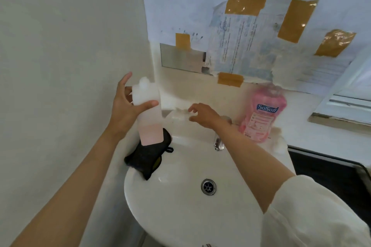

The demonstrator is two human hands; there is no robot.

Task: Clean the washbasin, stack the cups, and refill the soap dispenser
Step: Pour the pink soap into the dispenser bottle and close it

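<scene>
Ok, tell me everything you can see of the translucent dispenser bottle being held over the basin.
The dispenser bottle is a tall, squarish container of frosted, translucent plastic with a white top, blurred. Pink liquid fills only its bottom part; the rest looks empty. It is upright, tilted slightly, lifted above the left rim of the washbasin, in front of a black cloth. The left hand grips its upper half, thumb across the front. The right hand does not touch it.
</scene>
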